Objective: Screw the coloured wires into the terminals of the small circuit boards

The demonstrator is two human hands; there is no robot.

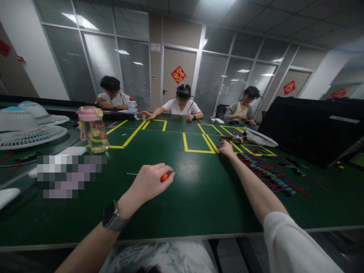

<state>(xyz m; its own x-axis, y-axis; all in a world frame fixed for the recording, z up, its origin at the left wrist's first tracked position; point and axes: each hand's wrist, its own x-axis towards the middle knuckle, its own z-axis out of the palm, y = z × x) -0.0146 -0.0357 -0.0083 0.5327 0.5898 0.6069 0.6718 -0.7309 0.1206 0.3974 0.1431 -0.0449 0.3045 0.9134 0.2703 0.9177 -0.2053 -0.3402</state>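
One container in the head view: a clear water bottle [93,131] with a pink lid, standing upright on the green table [199,189], well to the left of the yellow tape squares [199,144]. Its contents are pale and yellowish; what they are cannot be told.

Left hand [149,182]: curled shut around a screwdriver [163,176], of which only an orange handle end shows past the fingers and a thin shaft to the left of the hand. It rests on the table, nearer than the tape squares. A watch [112,217] sits on that wrist.

Right hand [226,148]: stretched far out, lying at the right edge of the tape squares, touching or just short of small dark parts [231,139]. Whether the fingers grip anything cannot be told.

Other items, placed from the tape squares:
- Right: a bundle of red, blue and green wires [270,174] spread along the table, beside the right forearm.
- Far right: a white fan grille [261,138] and a black case [309,129].
- Far left: two white fan units [28,131] with teal caps.
- Beyond: three seated people [184,106] at the far edge, hands on the table.
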